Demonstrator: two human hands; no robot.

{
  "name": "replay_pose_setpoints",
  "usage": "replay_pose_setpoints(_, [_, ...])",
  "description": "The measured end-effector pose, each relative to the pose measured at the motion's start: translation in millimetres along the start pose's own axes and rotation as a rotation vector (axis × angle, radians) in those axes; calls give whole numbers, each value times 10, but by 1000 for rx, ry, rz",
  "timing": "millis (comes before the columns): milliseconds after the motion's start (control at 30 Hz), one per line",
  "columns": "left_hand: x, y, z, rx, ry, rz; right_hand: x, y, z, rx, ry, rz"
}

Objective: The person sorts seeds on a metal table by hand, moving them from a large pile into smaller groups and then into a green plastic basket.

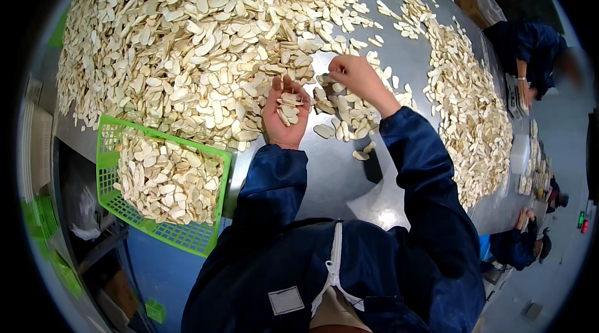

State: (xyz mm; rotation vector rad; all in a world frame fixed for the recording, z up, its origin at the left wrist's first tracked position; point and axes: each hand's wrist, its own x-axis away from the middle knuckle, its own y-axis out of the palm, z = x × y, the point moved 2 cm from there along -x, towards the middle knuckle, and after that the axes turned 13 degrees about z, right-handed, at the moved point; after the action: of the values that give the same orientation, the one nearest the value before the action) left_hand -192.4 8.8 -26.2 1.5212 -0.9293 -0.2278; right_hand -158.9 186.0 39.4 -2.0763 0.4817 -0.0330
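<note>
My left hand (282, 135) is turned palm up over the near edge of a large heap (181, 46) of thin, pale, oval dried slices. Several slices (289, 108) lie in its cupped palm, with the fingers curled up around them. My right hand (362, 80) hovers to the right, above a smaller group of slices (350, 110). Its thumb and fingertips are pinched together; whether anything is between them I cannot make out. Left of my left forearm, a green plastic basket (181, 239) with lattice walls holds a mound of similar slices (168, 180).
The steel table (324, 191) carries another long heap of slices (469, 115) on the right. Beyond it a person in dark blue (527, 52) works over a tray, with other people farther down. Boxes (480, 5) stand at the far right. Stacked pale trays (38, 139) are at the left.
</note>
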Motion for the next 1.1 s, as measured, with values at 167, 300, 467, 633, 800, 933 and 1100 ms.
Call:
replay_pose_setpoints(167, [12,-22,89,165,-136,-91,67,68,196,143,-38,126])
replay_pose_setpoints(300, [4,-52,76,177,-199,-136,177,-41,8,4,53,10])
replay_pose_setpoints(467, [8,-31,67,153,-185,-103,571,282,-384,176,-208,142])
replay_pose_setpoints(633, [41,-51,65,129,-184,-114,506,23,75,-169,308,3])
replay_pose_setpoints(800, [9,-66,-17,154,-238,-102,844,-461,522,-707,551,-41])
replay_pose_setpoints(933, [31,-80,-65,138,-242,-109,1261,-771,884,-822,719,-4])
replay_pose_setpoints(1100, [50,-88,-142,101,-280,-82,1548,-882,815,-386,602,364])
